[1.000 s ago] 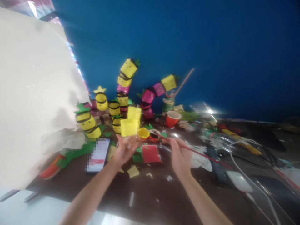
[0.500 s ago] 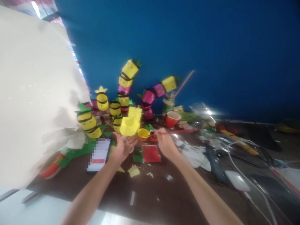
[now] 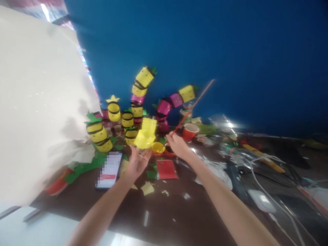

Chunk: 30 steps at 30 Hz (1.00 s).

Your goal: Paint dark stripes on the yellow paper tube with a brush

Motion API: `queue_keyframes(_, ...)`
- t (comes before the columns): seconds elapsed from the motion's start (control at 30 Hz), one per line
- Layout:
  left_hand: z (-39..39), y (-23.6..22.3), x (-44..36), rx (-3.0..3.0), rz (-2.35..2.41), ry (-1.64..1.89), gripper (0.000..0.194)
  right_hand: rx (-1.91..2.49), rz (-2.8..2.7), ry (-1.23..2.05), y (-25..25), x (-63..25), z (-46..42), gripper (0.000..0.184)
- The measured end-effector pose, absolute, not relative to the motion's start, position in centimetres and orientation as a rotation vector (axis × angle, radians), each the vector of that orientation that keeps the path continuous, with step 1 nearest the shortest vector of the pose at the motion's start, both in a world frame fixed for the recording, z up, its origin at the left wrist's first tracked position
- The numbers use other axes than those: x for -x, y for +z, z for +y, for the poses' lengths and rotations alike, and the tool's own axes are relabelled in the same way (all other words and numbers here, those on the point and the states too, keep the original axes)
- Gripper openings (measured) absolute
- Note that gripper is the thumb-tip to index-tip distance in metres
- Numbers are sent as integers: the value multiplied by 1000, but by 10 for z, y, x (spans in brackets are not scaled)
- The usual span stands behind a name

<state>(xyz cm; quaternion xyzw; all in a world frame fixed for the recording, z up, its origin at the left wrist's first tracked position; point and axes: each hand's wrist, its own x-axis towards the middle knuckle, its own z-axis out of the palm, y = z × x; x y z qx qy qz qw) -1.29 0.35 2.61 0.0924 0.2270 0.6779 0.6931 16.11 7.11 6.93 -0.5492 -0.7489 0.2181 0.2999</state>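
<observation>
My left hand is closed around the lower end of a yellow-painted cup, held tilted above the table. A thin red paintbrush is pinched in my right hand, its handle slanting up to the right. The brush's lower end is blurred, close to a small tub of yellow paint. Beside that tub sits a red tub, partly hidden by my right hand. Just behind the held cup stands a yellow stack of cups. A red packet lies below my right hand.
Decorated yellow cups and curved cup chains stand along the blue wall. A phone lies left of my left hand. Right of my right hand are a red cup, crumpled white tissue and cables. Paper scraps litter the front.
The paintbrush has swung from nearly level to a steep slant, and my right hand has turned with it. The yellow cup in my left hand has tipped and shifted slightly right.
</observation>
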Motion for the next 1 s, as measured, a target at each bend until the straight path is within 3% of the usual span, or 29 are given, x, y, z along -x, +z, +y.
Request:
queue_keyframes(0.33, -2, 28, 11, -128, 572, 1440, 61, 1330, -1457, 717, 46, -191, 60, 44)
queue_keyframes(0.53, 3, 22, 6, -137, 648, 1470, 65, 1093, -1127, 914, 28, -196, 37, 35)
queue_keyframes(0.77, 2, 14, 5, -146, 691, 1465, 55, 802, -1012, 1066, 25, -197, 6, 14)
queue_keyframes(1.0, -3, 15, 1, -191, 611, 1466, 48, 974, -1130, 963, 27, -185, -11, 18)
